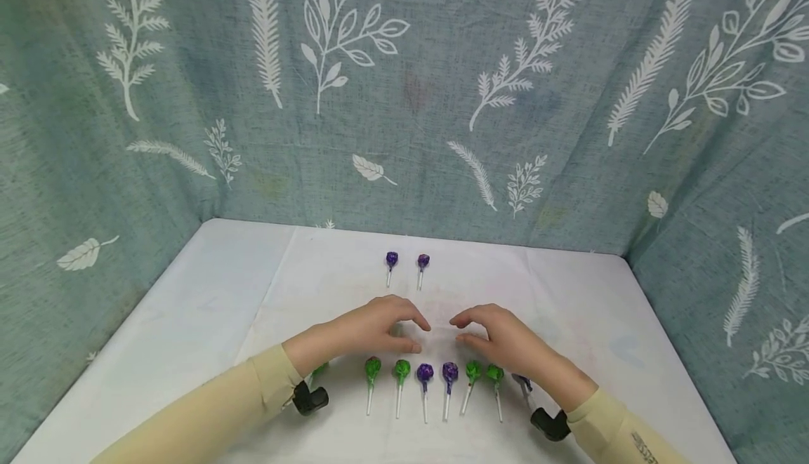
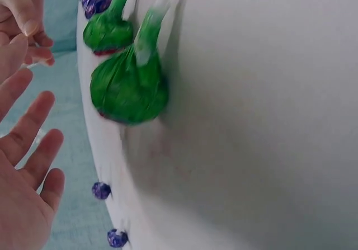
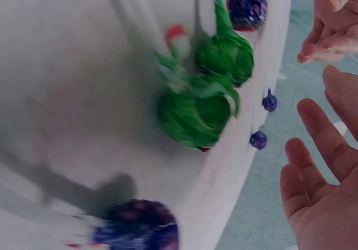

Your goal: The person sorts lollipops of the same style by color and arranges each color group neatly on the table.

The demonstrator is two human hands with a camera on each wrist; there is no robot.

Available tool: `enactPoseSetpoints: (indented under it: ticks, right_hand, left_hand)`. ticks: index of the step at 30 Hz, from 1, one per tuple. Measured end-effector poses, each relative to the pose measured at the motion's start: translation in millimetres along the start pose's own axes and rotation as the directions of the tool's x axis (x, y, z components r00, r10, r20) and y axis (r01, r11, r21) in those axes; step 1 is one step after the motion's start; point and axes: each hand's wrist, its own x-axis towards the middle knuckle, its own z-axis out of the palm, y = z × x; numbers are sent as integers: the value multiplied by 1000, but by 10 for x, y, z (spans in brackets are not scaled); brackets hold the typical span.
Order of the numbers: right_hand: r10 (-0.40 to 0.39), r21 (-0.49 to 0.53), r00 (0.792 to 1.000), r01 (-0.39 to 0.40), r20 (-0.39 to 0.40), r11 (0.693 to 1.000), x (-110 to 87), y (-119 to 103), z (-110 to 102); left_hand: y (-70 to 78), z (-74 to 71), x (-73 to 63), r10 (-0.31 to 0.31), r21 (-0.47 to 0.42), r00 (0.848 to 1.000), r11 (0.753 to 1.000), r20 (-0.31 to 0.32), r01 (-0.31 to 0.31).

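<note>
My left hand (image 1: 378, 326) hovers just beyond a row of lollipops, its fingers bent loosely with nothing between them. Facing it across a small gap, my right hand (image 1: 501, 337) is held the same way, also without anything in it. In the row, green-wrapped lollipops (image 1: 373, 366) lie on the left, purple ones (image 1: 425, 373) in the middle, and more green ones (image 1: 472, 371) to the right. Another green lollipop (image 1: 320, 370) shows partly behind the left wrist. A purple lollipop (image 3: 142, 227) lies close under the right wrist. All the sticks point toward me.
Two purple lollipops (image 1: 392, 259) lie side by side farther back on the white table (image 1: 329, 253). A grey-green curtain (image 1: 404, 99) with white leaf prints stands behind the table and along both sides. Each wrist wears a small black camera (image 1: 310, 400).
</note>
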Motion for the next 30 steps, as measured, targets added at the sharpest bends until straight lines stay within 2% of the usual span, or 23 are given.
enactPoseSetpoints:
  ticks: [4,8,14,17,24,30]
  right_hand:
    - [10,25,1000,-10,22,1000,-90,27,50]
    - [-15,7,999,15,50,1000,-145,57,123]
    - [-80,-9,993,81,83,997,-157,86,222]
    - [-96,-7,991,97,92,995,-138,81,257]
    - [-70,-27,988,75,136,997,-117,58,338]
    - [-44,-60,988,53,146,997,-153,47,365]
  left_hand:
    - [42,64,-27,-10,-7,1000,1000,4,10]
    - [53,137,-31,-1,3,1000,1000,13,1]
    - [37,220,-12,61,108,998,992,14,-62]
    - [33,253,-18,66,143,998,987,22,-69]
    - [10,356,5,62,166,997,984,48,-69]
    - [69,387,29,69,196,995,977,69,-82]
